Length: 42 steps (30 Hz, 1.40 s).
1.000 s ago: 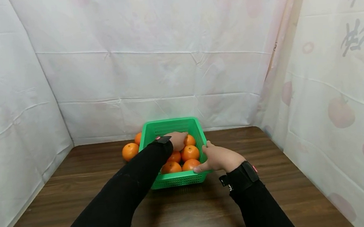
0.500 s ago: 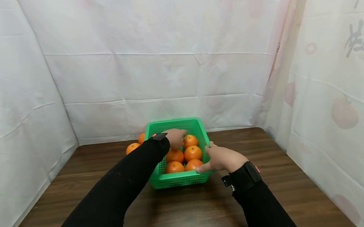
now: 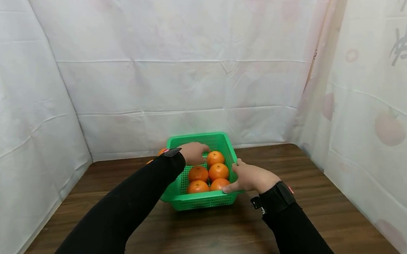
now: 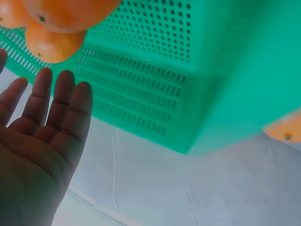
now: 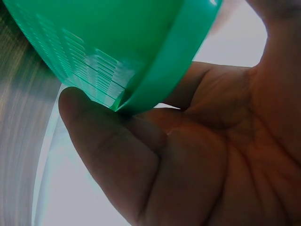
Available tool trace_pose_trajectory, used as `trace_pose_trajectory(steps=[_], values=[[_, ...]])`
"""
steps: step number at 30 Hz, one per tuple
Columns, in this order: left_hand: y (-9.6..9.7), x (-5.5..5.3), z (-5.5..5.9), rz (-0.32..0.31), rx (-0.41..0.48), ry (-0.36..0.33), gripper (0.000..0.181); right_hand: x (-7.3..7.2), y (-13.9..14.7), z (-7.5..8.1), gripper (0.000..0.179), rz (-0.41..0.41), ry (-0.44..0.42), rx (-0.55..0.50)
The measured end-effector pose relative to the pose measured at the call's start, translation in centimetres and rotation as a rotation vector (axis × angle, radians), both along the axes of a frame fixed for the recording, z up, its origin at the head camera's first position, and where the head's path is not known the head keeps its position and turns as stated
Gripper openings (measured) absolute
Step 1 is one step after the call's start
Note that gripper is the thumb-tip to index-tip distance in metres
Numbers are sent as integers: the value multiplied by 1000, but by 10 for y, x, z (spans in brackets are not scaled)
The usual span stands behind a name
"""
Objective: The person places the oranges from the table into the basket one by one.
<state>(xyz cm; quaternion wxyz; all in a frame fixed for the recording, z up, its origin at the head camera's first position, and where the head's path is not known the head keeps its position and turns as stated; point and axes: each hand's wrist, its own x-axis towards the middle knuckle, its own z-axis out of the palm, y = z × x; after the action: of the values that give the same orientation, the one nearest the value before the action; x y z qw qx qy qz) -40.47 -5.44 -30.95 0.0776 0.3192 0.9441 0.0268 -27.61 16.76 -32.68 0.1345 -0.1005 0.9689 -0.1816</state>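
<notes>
A green plastic basket [image 3: 204, 202] stands on the brown table with several oranges [image 3: 218, 171] inside, gathered toward its front and right. Over its left part is my left hand [image 3: 192, 153], palm down and fingers extended. In the left wrist view, those fingers of my left hand [image 4: 47, 122] are spread and bare, just short of the nearest orange [image 4: 56, 44]. My right hand [image 3: 253, 178] holds the basket's front right corner, thumb on the front rim. The right wrist view shows the fingers of my right hand [image 5: 202, 150] bent against the rim [image 5: 183, 52].
Outside the basket, at its left, an orange [image 3: 162, 151] shows above my left sleeve [image 3: 130, 210], which hides part of the table there. White printed sheets [image 3: 181, 62] hang behind and on both sides of the table [image 3: 295, 234].
My left hand has drawn left, away from the oranges in the basket. My right hand has stayed on the corner. The head view has turned slightly left.
</notes>
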Motion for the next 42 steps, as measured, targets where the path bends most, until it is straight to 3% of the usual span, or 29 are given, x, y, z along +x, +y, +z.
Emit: trace_pose_trajectory(steps=[4, 10, 19, 28, 42], values=[[-10, -3, 1, -1, -26, 13, 46, -1, 1, -2, 110, -5, -4, -2], [-42, -3, -1, 7, -69, 74, 41, -1, 1, -2, 110, -4, -14, -13], [-86, 1, -16, -13, -97, 287, 33, 0, 1, -1, 107, -2, -18, -12], [-108, 11, -28, 34, 54, 312, 31, 0, 1, -2, 110, 1, -20, -14], [-117, 19, -45, 91, 264, 386, 29, 0, 1, -2, 109, 3, -21, -14]])
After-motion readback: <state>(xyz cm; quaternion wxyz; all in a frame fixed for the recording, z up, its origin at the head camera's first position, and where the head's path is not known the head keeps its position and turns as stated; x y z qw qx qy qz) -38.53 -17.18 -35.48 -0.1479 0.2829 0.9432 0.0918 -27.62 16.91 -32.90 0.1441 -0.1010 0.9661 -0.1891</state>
